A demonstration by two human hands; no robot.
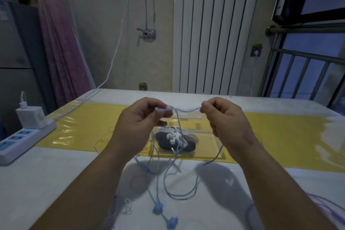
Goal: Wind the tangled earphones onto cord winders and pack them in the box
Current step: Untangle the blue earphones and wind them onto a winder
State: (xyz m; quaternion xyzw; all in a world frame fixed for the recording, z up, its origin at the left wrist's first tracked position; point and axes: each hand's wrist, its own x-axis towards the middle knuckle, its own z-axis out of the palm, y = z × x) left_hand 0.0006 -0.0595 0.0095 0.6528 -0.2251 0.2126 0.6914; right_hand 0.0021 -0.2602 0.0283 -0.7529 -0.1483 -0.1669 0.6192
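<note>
Indoors, white table, yellow mat.

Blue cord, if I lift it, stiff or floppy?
Likely floppy: the cord sags between left hand and right hand and hangs in loops. Probably light, since pinches hold it. The earbuds may swing.

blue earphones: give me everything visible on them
The blue earphones are a thin, light-blue, rubbery-looking cord, not wound. The left hand and right hand each pinch it, holding a short span nearly level above the clear box. From there it hangs down and lies in loose loops on the white table. Its two blue earbuds lie nearest the camera, apart. One loose end trails by the box's near right corner.
</note>
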